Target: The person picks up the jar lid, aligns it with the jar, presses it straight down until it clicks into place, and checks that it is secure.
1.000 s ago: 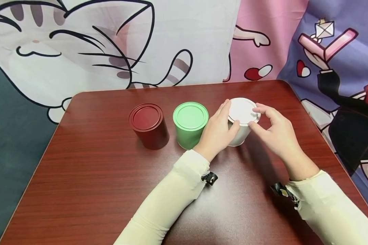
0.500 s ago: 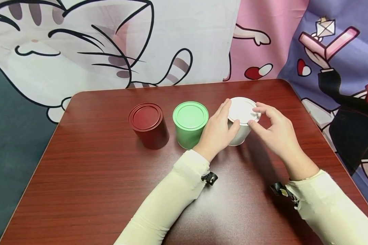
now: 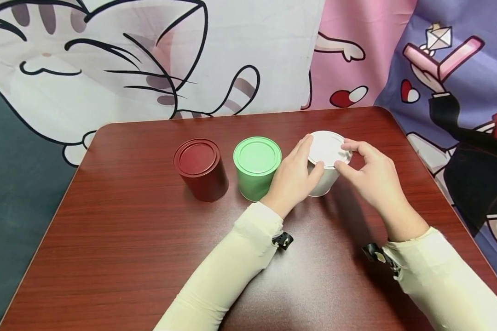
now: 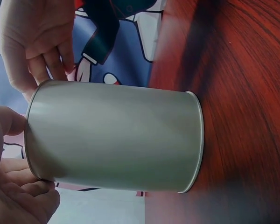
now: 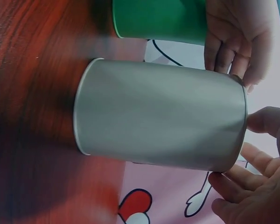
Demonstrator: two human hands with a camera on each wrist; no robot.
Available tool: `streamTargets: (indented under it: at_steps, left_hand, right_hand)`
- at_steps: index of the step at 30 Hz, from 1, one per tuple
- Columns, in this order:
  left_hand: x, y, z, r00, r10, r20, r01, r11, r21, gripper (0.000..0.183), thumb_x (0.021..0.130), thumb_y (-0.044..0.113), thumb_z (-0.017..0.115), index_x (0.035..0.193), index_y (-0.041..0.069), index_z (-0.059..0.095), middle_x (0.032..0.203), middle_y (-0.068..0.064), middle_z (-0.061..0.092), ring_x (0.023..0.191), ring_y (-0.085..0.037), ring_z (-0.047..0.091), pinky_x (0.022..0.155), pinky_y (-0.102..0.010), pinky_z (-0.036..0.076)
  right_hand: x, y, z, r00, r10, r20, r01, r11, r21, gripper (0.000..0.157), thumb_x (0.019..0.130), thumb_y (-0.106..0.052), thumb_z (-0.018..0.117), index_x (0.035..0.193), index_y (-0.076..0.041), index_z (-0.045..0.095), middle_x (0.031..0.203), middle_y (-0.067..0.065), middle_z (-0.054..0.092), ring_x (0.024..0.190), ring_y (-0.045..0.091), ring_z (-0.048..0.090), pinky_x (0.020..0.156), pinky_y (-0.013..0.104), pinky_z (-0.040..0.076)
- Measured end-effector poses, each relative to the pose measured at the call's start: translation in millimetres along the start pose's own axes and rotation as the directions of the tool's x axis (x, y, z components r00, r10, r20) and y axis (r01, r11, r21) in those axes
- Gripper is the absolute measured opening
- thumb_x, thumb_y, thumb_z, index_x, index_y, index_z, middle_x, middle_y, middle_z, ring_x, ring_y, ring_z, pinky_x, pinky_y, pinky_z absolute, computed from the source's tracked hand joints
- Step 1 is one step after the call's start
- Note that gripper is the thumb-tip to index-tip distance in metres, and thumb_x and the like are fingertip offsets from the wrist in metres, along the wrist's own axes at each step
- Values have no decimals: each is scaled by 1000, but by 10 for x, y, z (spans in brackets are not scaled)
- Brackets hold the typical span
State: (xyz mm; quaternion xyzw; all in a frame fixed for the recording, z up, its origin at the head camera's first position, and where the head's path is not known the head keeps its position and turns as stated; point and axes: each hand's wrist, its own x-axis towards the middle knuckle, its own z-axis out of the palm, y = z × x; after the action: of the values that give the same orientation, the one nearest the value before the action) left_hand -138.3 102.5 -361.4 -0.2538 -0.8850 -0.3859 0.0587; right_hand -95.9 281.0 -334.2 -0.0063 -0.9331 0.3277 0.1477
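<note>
A white can [image 3: 325,149] with a flat lid stands upright at the right of the row in the head view, its plain side facing both wrist views. My left hand [image 3: 291,179] holds it at the upper left, thumb at the front of the rim and fingers along the far side. From the right, my right hand [image 3: 370,177] grips the rim between thumb and fingers. The right wrist view shows the right thumb [image 5: 266,120] at the lid's edge. Close beside the left hand is a green can [image 3: 257,158].
A dark red can [image 3: 200,170] stands left of the green one. All three cans are on a reddish-brown wooden table [image 3: 128,230]. Behind its far edge hangs a cartoon-printed cloth [image 3: 273,55].
My right hand and wrist have shifted very slightly to the left. The left hand and the cans stay where they were.
</note>
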Motion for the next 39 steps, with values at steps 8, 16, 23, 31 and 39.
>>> streamTargets:
  at_steps: [8,16,23,31,39]
  left_hand:
    - [11,1,-23,1000,5,10,-5,1000,-9,63,99,29,58,154,4,38,158,-8,40,144,-17,40,116,-28,33]
    - [62,39,-39,1000,8,3,-8,1000,-7,58,100,26,56,152,5,41,156,-7,44,146,-18,37,115,-30,35]
    - [79,29,-21,999,-28,-46,28,1000,-8,50,99,22,58,148,11,49,146,-10,55,137,-18,49,108,-34,45]
    - [48,25,-7,997,-35,-66,34,999,-19,53,99,20,59,149,8,47,149,-10,52,138,-20,49,110,-32,42]
    - [9,129,-9,1000,-15,-26,15,1000,4,54,99,16,58,150,7,45,153,-5,47,143,-17,41,109,-35,44]
  right_hand:
    - [6,-24,-42,999,31,24,-30,999,-37,46,89,-27,74,129,-7,64,133,14,64,127,36,54,101,55,41]
    - [-8,11,-61,1000,-19,-23,18,1000,-9,45,89,-27,75,128,-6,65,134,10,64,129,32,55,102,53,42]
    - [36,23,-89,999,-1,38,2,999,-48,47,90,-27,75,132,-8,63,130,14,66,126,34,56,103,53,41]
    - [35,-13,-88,999,2,44,0,999,-48,45,90,-27,76,130,-8,63,129,14,66,124,35,57,103,54,41]
    - [8,-14,-128,996,4,87,-1,999,-38,52,90,-28,76,136,-8,61,132,17,64,127,36,55,104,56,40]
